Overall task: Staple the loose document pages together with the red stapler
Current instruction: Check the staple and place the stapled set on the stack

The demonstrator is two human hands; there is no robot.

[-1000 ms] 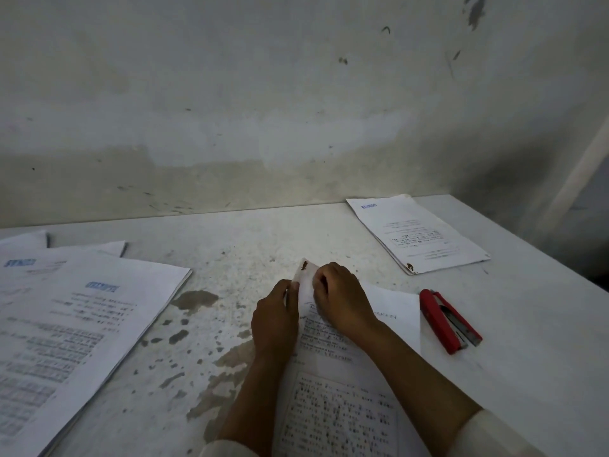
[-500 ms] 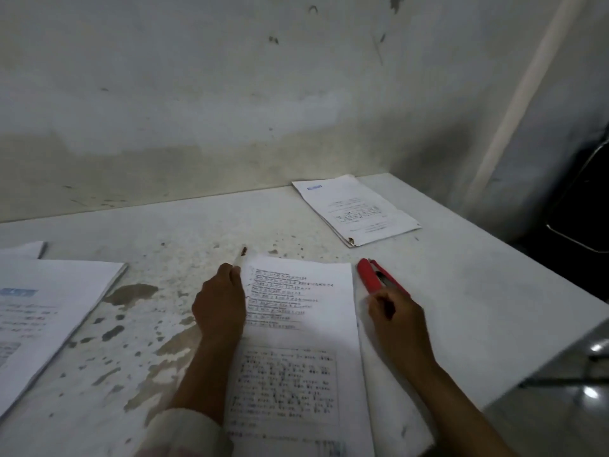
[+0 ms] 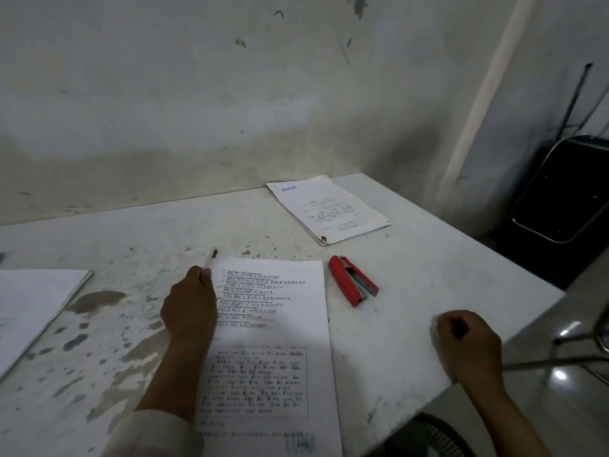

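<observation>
Loose pages and stapler on a worn white table.
Right hand (image 3: 468, 346), fingers curled and empty, rests near the right edge; left hand (image 3: 189, 306) pinches the printed white document pages (image 3: 273, 341) at their far-left corner; the red metal stapler (image 3: 352, 280) lies just beside their far-right corner.

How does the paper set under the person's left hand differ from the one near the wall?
1. The near paper set is held by the left hand; the far paper set lies untouched.
2. The near one lies straight towards the person; the far one lies at an angle.
Both are white printed sheets on the table.
</observation>
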